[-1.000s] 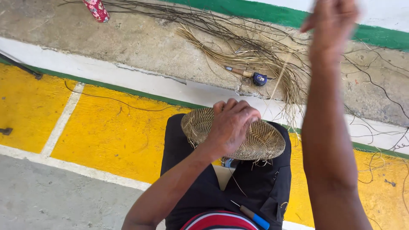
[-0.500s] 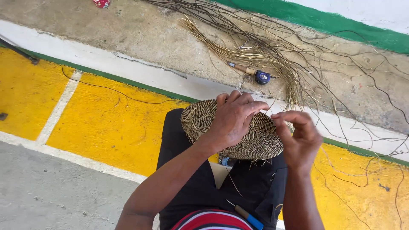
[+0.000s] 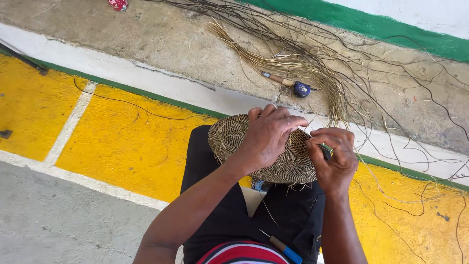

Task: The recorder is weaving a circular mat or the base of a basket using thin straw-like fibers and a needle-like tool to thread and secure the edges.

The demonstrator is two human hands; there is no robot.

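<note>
- Yellow floor (image 3: 122, 146) with white lines lies under the person, and a grey step (image 3: 161, 44) runs along the far side below a green stripe (image 3: 371, 24).
- On the lap sits a round woven basket (image 3: 288, 164), brown and tan, resting on black trousers (image 3: 215, 215).
- The left hand (image 3: 266, 137) lies on top of the basket. Its fingers are spread and bent, pressing the weave down near the far rim. It grips the basket, not a strand.
- The right hand (image 3: 334, 159) is at the right edge of the basket. Its fingers are curled in tight, with thumb and finger pinched together. It seems to pinch a thin strand, but the strand is too fine to see for sure.
- To weave well, the left hand should keep the basket from turning, and the right hand should pull the strand snug and close to the last row, with no gaps.
- A bunch of straw (image 3: 293, 63) and dark strands lies on the step, well apart from the hands.
- A small tool with a blue end (image 3: 293, 85) lies in the straw.
- Another blue-handled tool (image 3: 286, 249) rests near the lap's near edge.
</note>
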